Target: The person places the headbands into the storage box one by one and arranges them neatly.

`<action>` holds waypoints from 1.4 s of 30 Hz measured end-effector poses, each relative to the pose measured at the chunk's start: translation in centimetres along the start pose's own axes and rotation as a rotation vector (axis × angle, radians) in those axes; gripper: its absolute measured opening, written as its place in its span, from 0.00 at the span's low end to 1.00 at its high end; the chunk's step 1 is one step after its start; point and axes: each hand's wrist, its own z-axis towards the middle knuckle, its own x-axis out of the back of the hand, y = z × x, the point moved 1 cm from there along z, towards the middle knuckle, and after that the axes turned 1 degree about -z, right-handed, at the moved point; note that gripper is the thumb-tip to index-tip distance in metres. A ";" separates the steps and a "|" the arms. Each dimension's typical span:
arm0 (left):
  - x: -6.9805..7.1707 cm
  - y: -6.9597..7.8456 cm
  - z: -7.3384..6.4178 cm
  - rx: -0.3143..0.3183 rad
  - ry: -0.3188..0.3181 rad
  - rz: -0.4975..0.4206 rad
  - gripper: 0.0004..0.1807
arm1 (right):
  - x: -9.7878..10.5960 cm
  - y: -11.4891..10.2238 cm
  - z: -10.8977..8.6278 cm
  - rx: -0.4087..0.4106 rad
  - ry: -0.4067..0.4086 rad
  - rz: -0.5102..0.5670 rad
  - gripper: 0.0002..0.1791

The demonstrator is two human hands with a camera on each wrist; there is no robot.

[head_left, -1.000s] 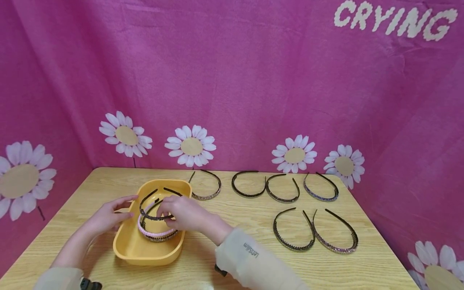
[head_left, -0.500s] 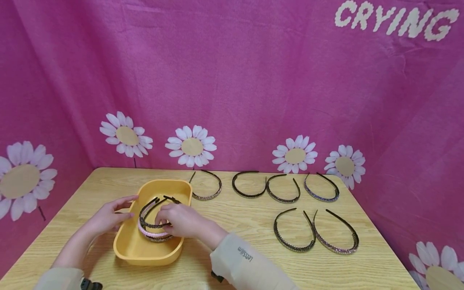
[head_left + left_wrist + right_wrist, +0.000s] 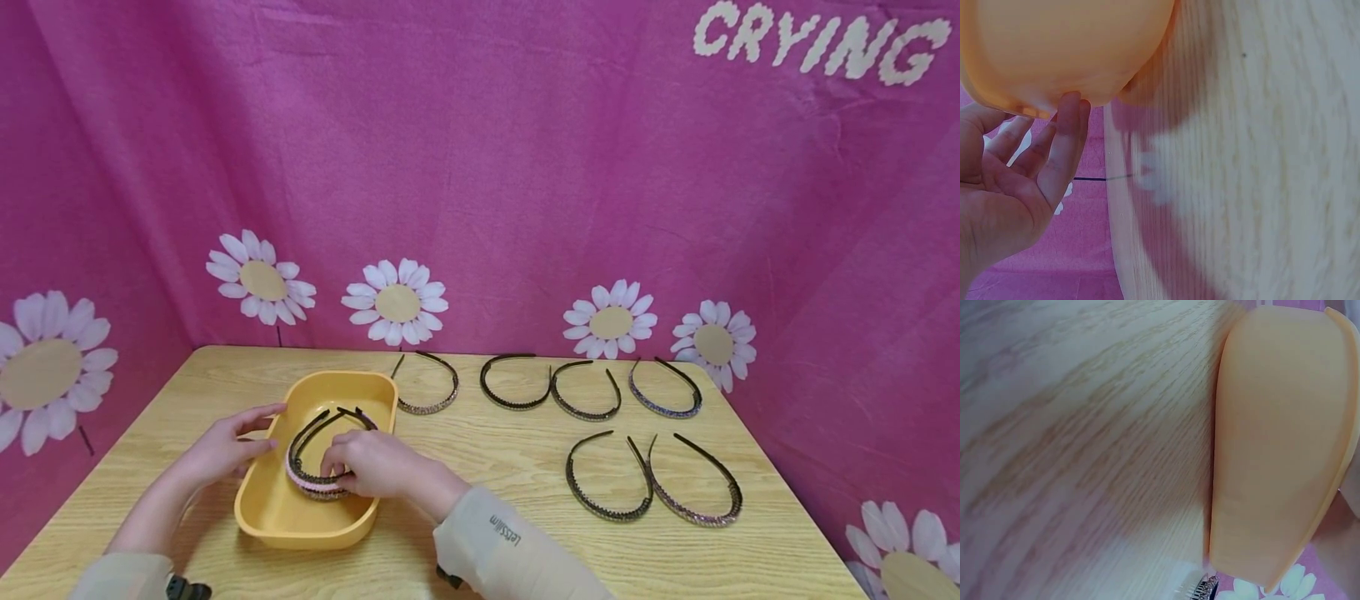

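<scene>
A yellow plastic bin (image 3: 300, 537) stands on the table with several headbands nested in it. My right hand (image 3: 378, 460) reaches over its right wall and pinches a black, beaded headband (image 3: 318, 479), which lies on a pink headband (image 3: 298, 478). Fingers cover part of both bands. At the bin's left side, my left hand (image 3: 221, 446) touches the wall, thumb close to the rim. The left wrist view has the left hand's fingers (image 3: 1067, 128) extended and loosely bent against the outside of the bin. In the right wrist view the bin wall (image 3: 1282, 444) hides the right fingers.
Behind the bin's right corner lies a glittery headband (image 3: 427, 408). Several more are spread on the table's right half, including a black one (image 3: 513, 405), a blue one (image 3: 671, 412) and a purplish one (image 3: 705, 518). A pink daisy-print cloth (image 3: 480, 183) hangs behind the wooden table (image 3: 480, 550).
My right hand has lowered the dark headband from above the pink one down onto the stack. The left hand has stayed at the bin's side.
</scene>
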 end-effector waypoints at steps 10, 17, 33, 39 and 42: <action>0.0 0.0 0.0 0.006 0.002 0.024 0.33 | -0.3 0.1 0.1 0.012 -0.044 0.020 0.10; -0.1 -0.1 -0.1 0.017 0.006 0.010 0.33 | -0.5 0.1 0.3 0.008 -0.067 0.026 0.10; -0.1 -0.1 -0.1 0.019 0.004 0.010 0.33 | 1.6 0.4 -0.5 0.043 -0.005 0.065 0.12; -0.1 -0.1 0.0 0.019 0.005 0.016 0.33 | 3.1 0.4 -0.9 0.050 0.016 0.056 0.11; -0.1 -0.1 0.0 0.019 0.008 0.021 0.33 | 3.9 0.4 -1.1 0.058 0.023 0.060 0.11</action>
